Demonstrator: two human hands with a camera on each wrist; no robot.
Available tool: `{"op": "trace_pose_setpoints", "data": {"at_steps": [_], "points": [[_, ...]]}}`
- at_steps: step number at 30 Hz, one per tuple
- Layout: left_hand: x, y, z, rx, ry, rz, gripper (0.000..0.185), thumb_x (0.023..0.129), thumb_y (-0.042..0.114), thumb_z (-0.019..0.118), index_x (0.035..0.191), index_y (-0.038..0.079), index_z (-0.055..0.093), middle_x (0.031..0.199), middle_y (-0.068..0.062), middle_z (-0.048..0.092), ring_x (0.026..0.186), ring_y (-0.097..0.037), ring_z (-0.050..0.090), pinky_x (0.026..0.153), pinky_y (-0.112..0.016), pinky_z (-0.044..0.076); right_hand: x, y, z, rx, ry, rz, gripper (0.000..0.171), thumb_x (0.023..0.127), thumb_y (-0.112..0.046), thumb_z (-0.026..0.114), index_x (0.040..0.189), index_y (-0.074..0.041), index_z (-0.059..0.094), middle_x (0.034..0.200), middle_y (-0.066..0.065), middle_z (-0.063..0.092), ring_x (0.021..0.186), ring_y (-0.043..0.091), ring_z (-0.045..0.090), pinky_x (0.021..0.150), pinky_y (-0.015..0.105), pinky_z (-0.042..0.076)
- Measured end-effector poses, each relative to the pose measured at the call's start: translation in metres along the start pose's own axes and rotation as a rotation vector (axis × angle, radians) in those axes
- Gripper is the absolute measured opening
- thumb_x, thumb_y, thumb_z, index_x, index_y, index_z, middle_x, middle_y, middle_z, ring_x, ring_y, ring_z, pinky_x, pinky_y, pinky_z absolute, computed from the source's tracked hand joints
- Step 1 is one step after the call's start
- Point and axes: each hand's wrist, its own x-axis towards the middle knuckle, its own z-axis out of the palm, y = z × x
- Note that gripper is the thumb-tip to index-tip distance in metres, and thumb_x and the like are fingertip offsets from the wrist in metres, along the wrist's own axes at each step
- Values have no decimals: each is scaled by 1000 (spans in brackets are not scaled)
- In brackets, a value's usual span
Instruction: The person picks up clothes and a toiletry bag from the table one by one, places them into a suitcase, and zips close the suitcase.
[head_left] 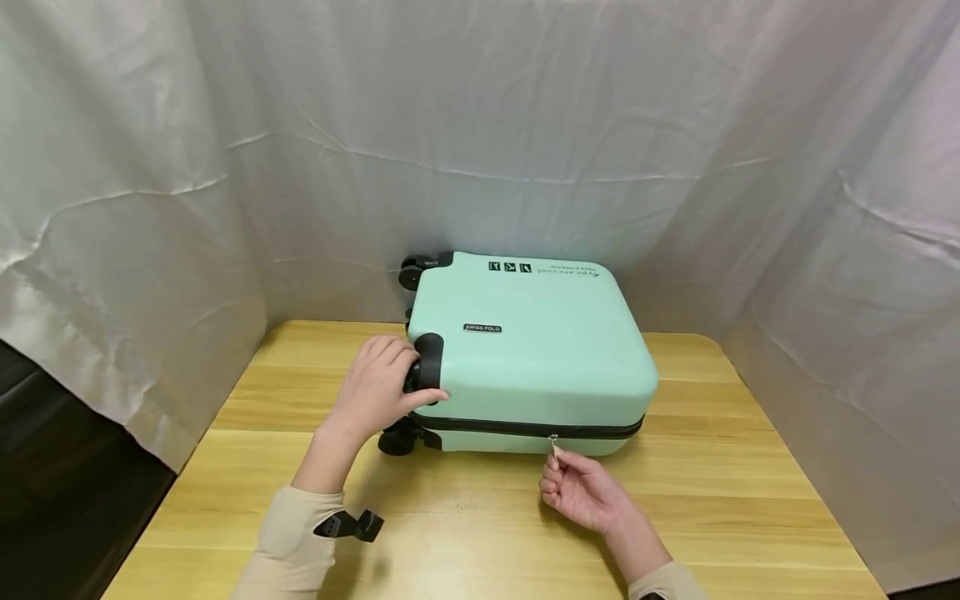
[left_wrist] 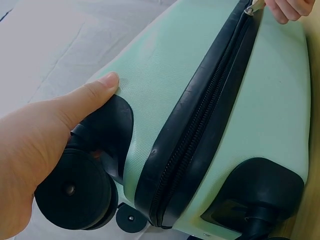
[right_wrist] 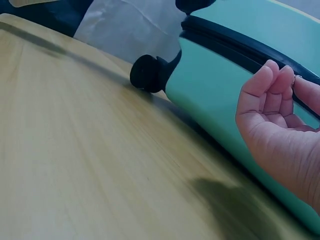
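Observation:
A mint-green hard-shell suitcase [head_left: 525, 342] lies flat, its black zipper [head_left: 495, 427] running along the side facing me. My left hand [head_left: 378, 379] grips the near upper corner at the black corner guard [left_wrist: 112, 132] and wheel [left_wrist: 75, 190]. Its thumb lies along the shell's edge, while the other fingers are hidden behind the wheel in the left wrist view. With thumb and fingertips, my right hand [head_left: 583, 492] pinches the small metal zipper pull [head_left: 554, 446] on the near side. In the right wrist view that hand [right_wrist: 280, 120] mostly covers the pull.
Under the suitcase is a wooden table [head_left: 450, 533]. Pale grey curtains [head_left: 480, 125] hang behind it and on both sides. More black wheels [head_left: 396, 440] stick out at the suitcase's left end. Dark fabric [head_left: 67, 492] shows beyond the table's left edge.

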Motion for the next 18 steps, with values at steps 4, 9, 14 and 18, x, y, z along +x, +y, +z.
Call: {"op": "trace_pose_setpoints", "data": {"at_steps": [4,9,14,18], "points": [[0,-1,-1,-3,1,3,67,69,63,73,93,1,68,91,-10,67,96,-30,58,97,-44,45,10,3,7,-34,25,12,50,108,-23,18,90,-12,63,81,-4,56,77,9,49,77,22,44],[-1,-1,-2,-2,2,5,66,69,62,74,93,1,68,90,-10,67,95,-30,58,97,-44,45,25,9,16,-68,73,27,45,108,-23,25,88,-14,64,80,-6,58,77,9,51,76,21,44],[-2,0,-2,3,-12,6,67,69,62,73,94,1,69,92,-10,67,95,-30,58,97,-44,45,33,15,21,-71,100,42,44,107,-23,27,87,-15,65,80,-6,60,77,9,54,76,21,46],[-2,-1,-2,1,-7,9,67,69,63,73,93,0,69,91,-11,67,95,-30,58,97,-44,45,35,17,24,-80,108,40,44,107,-24,27,86,-15,65,79,-6,60,77,10,55,76,21,47]]}}
